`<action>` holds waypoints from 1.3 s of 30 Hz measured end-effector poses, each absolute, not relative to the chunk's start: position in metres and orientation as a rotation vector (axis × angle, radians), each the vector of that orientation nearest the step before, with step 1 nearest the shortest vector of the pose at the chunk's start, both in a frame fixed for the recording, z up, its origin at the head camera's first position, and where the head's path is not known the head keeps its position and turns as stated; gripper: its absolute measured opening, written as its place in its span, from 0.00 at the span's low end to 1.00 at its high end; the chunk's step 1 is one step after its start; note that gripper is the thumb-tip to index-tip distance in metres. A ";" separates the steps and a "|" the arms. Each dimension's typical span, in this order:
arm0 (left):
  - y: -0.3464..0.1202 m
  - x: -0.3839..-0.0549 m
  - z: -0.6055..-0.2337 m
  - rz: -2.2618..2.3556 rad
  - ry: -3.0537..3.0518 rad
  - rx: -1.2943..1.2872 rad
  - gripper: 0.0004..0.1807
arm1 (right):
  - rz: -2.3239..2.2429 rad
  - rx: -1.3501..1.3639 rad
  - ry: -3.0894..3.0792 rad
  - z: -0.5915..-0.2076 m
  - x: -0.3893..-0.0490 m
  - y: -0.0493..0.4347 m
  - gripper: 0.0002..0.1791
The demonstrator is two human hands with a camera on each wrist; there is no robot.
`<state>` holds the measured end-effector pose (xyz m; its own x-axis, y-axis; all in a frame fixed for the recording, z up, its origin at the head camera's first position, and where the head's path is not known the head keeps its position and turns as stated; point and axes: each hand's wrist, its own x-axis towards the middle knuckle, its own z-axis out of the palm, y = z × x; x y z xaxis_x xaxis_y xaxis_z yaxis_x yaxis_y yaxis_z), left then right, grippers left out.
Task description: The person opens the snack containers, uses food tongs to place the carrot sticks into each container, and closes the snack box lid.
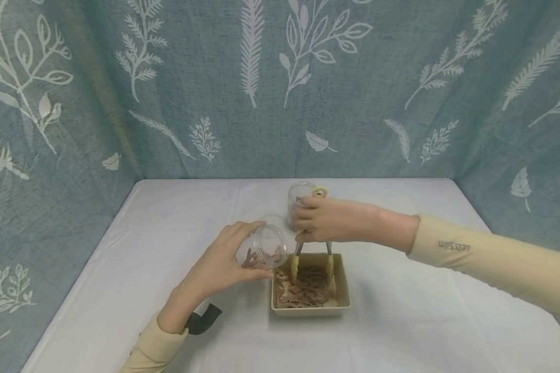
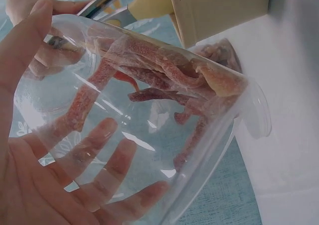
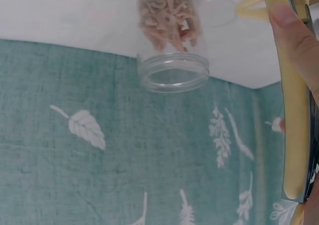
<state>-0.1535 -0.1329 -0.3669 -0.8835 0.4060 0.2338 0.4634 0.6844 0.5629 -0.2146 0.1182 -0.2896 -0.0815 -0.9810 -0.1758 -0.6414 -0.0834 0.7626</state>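
Note:
My left hand (image 1: 256, 251) grips a clear plastic jar (image 1: 269, 247), tilted with its mouth toward a beige square dish (image 1: 343, 295). Reddish-brown dried strips (image 2: 149, 80) lie inside the jar, and my fingers (image 2: 112, 158) show through its wall. More strips (image 1: 308, 290) fill the dish. My right hand (image 1: 308, 223) holds metal tongs (image 1: 329, 259) with yellow tips, their ends hanging just over the back of the dish. In the right wrist view a yellow tong arm (image 3: 291, 110) runs under my fingertip (image 3: 291, 31).
A second clear jar (image 1: 301, 192) stands on the white table (image 1: 177, 228) behind my right hand, with strips in it (image 3: 169, 11) and its mouth uncovered. A black strap (image 1: 204, 318) lies by my left wrist. Blue leaf-print curtains (image 1: 280, 88) close in three sides.

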 end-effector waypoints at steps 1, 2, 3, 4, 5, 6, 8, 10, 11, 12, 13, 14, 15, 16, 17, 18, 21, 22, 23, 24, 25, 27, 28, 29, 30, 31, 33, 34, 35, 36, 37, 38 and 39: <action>-0.133 -0.153 -0.367 -0.973 -2.799 -0.727 0.51 | -1.010 1.754 -1.756 -0.290 -0.215 0.119 0.18; -0.133 -0.153 -0.367 -0.973 -2.800 -0.728 0.51 | -1.011 1.754 -1.760 -0.290 -0.215 0.119 0.18; -0.133 -0.153 -0.367 -0.973 -2.799 -0.731 0.51 | -1.013 1.753 -1.762 -0.289 -0.215 0.119 0.18; -0.132 -0.153 -0.368 -0.974 -2.798 -0.735 0.51 | -1.014 1.752 -1.761 -0.290 -0.215 0.119 0.19; -0.132 -0.153 -0.368 -0.970 -2.796 -0.742 0.51 | -1.014 1.750 -1.759 -0.290 -0.215 0.119 0.19; -0.132 -0.153 -0.368 -0.969 -2.794 -0.747 0.51 | -1.011 1.748 -1.754 -0.290 -0.215 0.120 0.18; -0.132 -0.153 -0.368 -0.966 -2.795 -0.756 0.51 | -0.997 1.749 -1.747 -0.291 -0.215 0.121 0.17; -0.132 -0.153 -0.369 -0.962 -2.796 -0.763 0.52 | -0.976 1.750 -1.745 -0.292 -0.216 0.122 0.16; -0.131 -0.153 -0.369 -0.958 -2.797 -0.766 0.52 | -0.965 1.749 -1.744 -0.292 -0.216 0.123 0.16; -0.131 -0.153 -0.369 -0.958 -2.799 -0.768 0.52 | -0.955 1.748 -1.746 -0.293 -0.216 0.124 0.15; -0.131 -0.153 -0.370 -0.956 -2.802 -0.768 0.52 | -0.947 1.746 -1.750 -0.293 -0.216 0.124 0.15; -0.131 -0.153 -0.370 -0.955 -2.803 -0.769 0.52 | -0.940 1.741 -1.753 -0.294 -0.216 0.125 0.15; -0.131 -0.153 -0.370 -0.953 -2.806 -0.769 0.52 | -0.934 1.736 -1.754 -0.295 -0.216 0.126 0.15; -0.131 -0.153 -0.370 -0.953 -2.807 -0.771 0.52 | -0.926 1.730 -1.752 -0.295 -0.217 0.127 0.14; -0.131 -0.153 -0.370 -0.952 -2.809 -0.772 0.52 | -0.918 1.726 -1.751 -0.296 -0.217 0.128 0.14; -0.131 -0.153 -0.370 -0.952 -2.811 -0.772 0.52 | -0.912 1.725 -1.754 -0.297 -0.217 0.129 0.14; -0.130 -0.153 -0.370 -0.948 -2.817 -0.773 0.52 | -0.894 1.730 -1.785 -0.298 -0.219 0.134 0.16; -0.130 -0.153 -0.370 -0.946 -2.816 -0.776 0.52 | -0.893 1.732 -1.805 -0.299 -0.219 0.135 0.17; -0.130 -0.153 -0.370 -0.942 -2.817 -0.778 0.52 | -0.895 1.732 -1.826 -0.299 -0.220 0.137 0.20; -0.130 -0.153 -0.370 -0.938 -2.817 -0.780 0.52 | -0.897 1.731 -1.847 -0.299 -0.220 0.139 0.22; -0.130 -0.153 -0.370 -0.935 -2.817 -0.782 0.52 | -0.899 1.728 -1.865 -0.300 -0.221 0.141 0.24; -0.130 -0.153 -0.371 -0.928 -2.814 -0.785 0.52 | -0.897 1.720 -1.893 -0.301 -0.222 0.144 0.27; -0.130 -0.153 -0.371 -0.925 -2.812 -0.785 0.52 | -0.888 1.717 -1.902 -0.301 -0.223 0.146 0.28; -0.131 -0.153 -0.371 -0.921 -2.811 -0.786 0.52 | -0.878 1.713 -1.908 -0.302 -0.224 0.149 0.28; -0.131 -0.153 -0.371 -0.920 -2.810 -0.787 0.52 | -0.862 1.709 -1.917 -0.303 -0.225 0.151 0.28; -0.131 -0.153 -0.371 -0.920 -2.808 -0.786 0.52 | -0.841 1.705 -1.927 -0.305 -0.225 0.154 0.28; -0.131 -0.153 -0.370 -0.922 -2.809 -0.782 0.52 | -0.780 1.694 -1.939 -0.307 -0.227 0.160 0.26; -0.131 -0.153 -0.370 -0.922 -2.810 -0.782 0.52 | -0.742 1.689 -1.945 -0.308 -0.228 0.164 0.26; -0.131 -0.152 -0.370 -0.923 -2.811 -0.782 0.52 | -0.700 1.684 -1.953 -0.309 -0.228 0.167 0.25; -0.131 -0.152 -0.370 -0.923 -2.814 -0.780 0.52 | -0.655 1.678 -1.957 -0.310 -0.229 0.170 0.25; -0.132 -0.152 -0.370 -0.921 -2.814 -0.779 0.52 | -0.615 1.672 -1.962 -0.310 -0.229 0.173 0.25; -0.132 -0.152 -0.370 -0.916 -2.815 -0.781 0.52 | -0.573 1.667 -1.962 -0.311 -0.229 0.176 0.25; -0.132 -0.153 -0.370 -0.914 -2.813 -0.782 0.52 | -0.532 1.662 -1.969 -0.311 -0.229 0.179 0.25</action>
